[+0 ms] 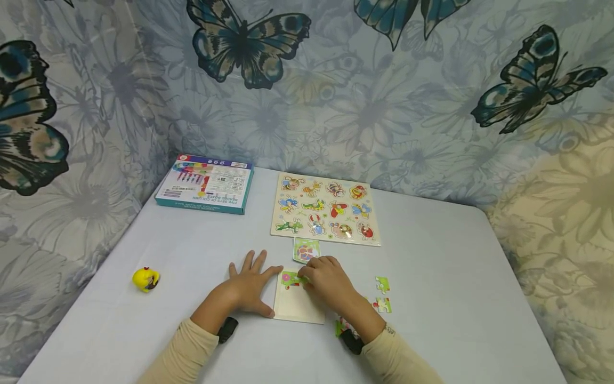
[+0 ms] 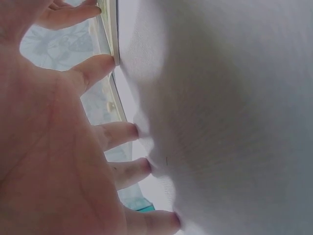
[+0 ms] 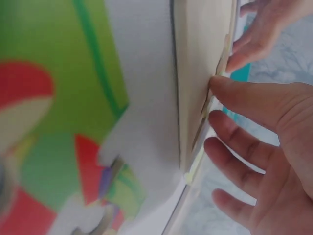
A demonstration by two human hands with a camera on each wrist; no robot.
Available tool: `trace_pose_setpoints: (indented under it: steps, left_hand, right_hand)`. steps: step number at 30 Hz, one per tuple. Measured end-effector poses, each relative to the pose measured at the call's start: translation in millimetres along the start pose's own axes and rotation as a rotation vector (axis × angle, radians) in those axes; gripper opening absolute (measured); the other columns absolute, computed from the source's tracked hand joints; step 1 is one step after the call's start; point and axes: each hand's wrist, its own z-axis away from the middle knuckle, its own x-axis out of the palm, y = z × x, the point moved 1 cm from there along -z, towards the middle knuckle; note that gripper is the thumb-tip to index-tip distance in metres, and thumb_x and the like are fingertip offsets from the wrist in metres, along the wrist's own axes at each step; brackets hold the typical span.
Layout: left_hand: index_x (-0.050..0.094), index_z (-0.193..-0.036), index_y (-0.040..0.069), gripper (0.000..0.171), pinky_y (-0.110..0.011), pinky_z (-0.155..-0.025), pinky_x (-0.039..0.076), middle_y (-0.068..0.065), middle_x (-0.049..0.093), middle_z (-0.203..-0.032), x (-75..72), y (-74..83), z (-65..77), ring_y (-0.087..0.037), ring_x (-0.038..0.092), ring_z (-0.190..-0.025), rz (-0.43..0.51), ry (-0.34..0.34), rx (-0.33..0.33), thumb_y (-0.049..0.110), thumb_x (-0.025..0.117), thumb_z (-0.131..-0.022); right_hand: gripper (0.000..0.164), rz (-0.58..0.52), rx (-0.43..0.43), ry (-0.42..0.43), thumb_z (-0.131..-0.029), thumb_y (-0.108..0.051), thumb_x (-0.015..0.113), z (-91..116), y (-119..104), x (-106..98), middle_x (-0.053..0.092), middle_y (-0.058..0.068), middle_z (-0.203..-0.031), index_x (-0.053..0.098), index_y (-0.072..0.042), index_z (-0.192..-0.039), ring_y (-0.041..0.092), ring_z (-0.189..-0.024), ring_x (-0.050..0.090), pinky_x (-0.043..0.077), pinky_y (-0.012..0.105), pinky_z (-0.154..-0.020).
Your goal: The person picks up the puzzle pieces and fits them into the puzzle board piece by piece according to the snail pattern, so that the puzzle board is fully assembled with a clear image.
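Head view: lower centre, my left fingers (image 1: pixel 259 261) spread at the board's (image 1: pixel 298 309) left edge; my right fingers (image 1: pixel 320 265) seem to pinch a puzzle piece (image 1: pixel 304 280) near its top. Probably I'm fitting it; next calls for pressing it flat.

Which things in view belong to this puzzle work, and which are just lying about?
In the job:
small pale board
green puzzle pieces on it
loose pieces to its right

Likely just lying about:
insect board
teal-edged box
yellow toy
square picture (role unclear)
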Motion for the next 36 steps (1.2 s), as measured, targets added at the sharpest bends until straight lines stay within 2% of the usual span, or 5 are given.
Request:
trace_pose_setpoints:
  steps: [8,14,19,25,36]
  left_hand:
    - [0.037,-0.137,0.028,0.095,-0.074,-0.091,0.011,-0.018,0.009,-0.150,4.3,3.4,-1.6,-0.044,0.002,-0.135,0.026,0.002,0.009,0.050,0.081,-0.055]
    - [0.038,-0.137,0.028,0.096,-0.075,-0.091,0.011,-0.018,0.010,-0.149,8.2,2.2,-2.4,-0.044,0.002,-0.135,0.021,0.016,0.012,0.050,0.081,-0.054]
    - [0.038,-0.137,0.029,0.097,-0.075,-0.090,0.009,-0.018,0.010,-0.150,8.1,-1.5,-2.5,-0.044,0.001,-0.135,0.016,0.026,0.001,0.050,0.082,-0.053]
    - [0.038,-0.137,0.028,0.098,-0.077,-0.088,0.007,-0.019,0.009,-0.149,5.2,-4.4,-0.2,-0.045,0.000,-0.134,0.032,0.028,0.003,0.050,0.082,-0.052]
    - [0.038,-0.137,0.026,0.097,-0.077,-0.087,0.008,-0.021,0.010,-0.149,4.8,-3.2,0.3,-0.047,0.001,-0.134,0.038,0.034,0.032,0.050,0.081,-0.053]
  right_hand:
    - [0.025,-0.104,-0.016,-0.062,-0.076,-0.019,0.072,12,12,-11,0.066,-0.006,-0.098,0.068,-0.018,-0.100,0.016,-0.097,0.058,0.041,0.038,-0.091]
    - [0.025,-0.187,0.070,-0.062,-0.078,-0.021,0.069,38,38,-18,0.065,-0.006,-0.099,0.067,-0.015,-0.103,0.013,-0.095,0.058,0.042,0.038,-0.089]
    - [0.025,-0.178,0.204,-0.035,-0.077,-0.021,0.071,64,67,-23,0.065,-0.007,-0.097,0.067,-0.016,-0.102,0.012,-0.095,0.058,0.041,0.038,-0.090]
    - [0.028,-0.105,0.348,-0.024,-0.073,-0.018,0.075,93,99,-28,0.066,-0.001,-0.099,0.068,-0.013,-0.099,0.021,-0.098,0.058,0.041,0.046,-0.088]
    - [0.028,-0.083,0.340,-0.015,-0.070,-0.008,0.075,114,118,-23,0.065,0.000,-0.100,0.068,-0.011,-0.097,0.022,-0.098,0.059,0.045,0.042,-0.086]
